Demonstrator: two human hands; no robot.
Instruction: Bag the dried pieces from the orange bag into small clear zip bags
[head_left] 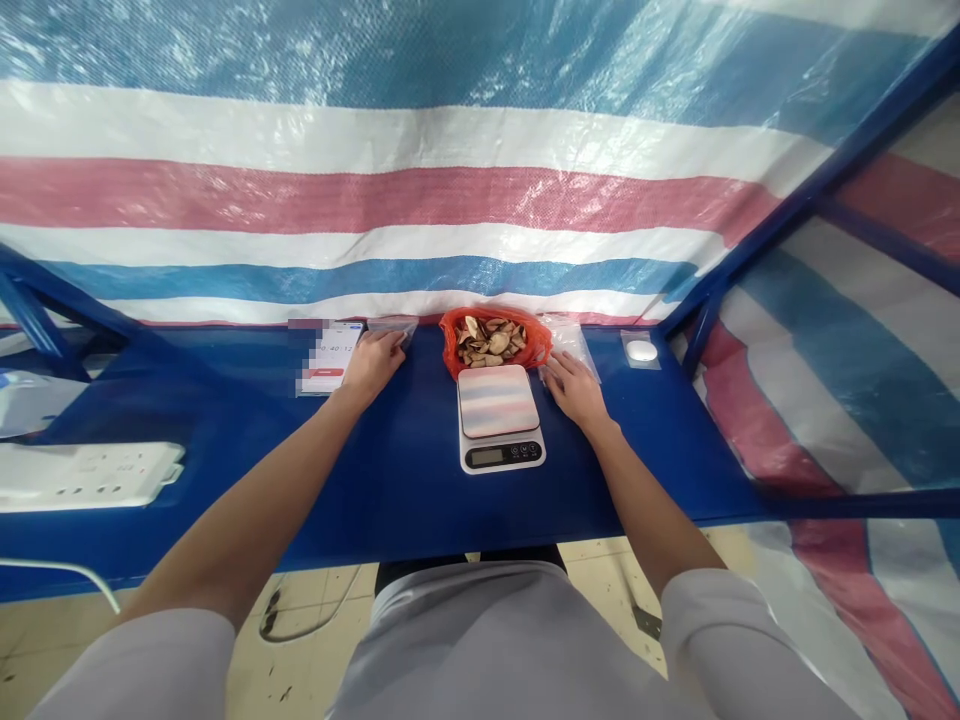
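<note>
My left hand [377,363] lay on a clear bag [399,325], my right hand [577,391] on a plastic pouch [576,342] beside dried slices [493,341]; either grip was unclear. I was seemingly steadying both; lifting called for pinching.

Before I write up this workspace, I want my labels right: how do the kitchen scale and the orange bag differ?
The kitchen scale is rigid and boxy; the orange bag is soft and crumpled. The scale has a white body with a shiny plate, whereas the bag is open and holds brownish slices. The scale sits nearer the person than the bag. Both rest on the blue table.
</note>
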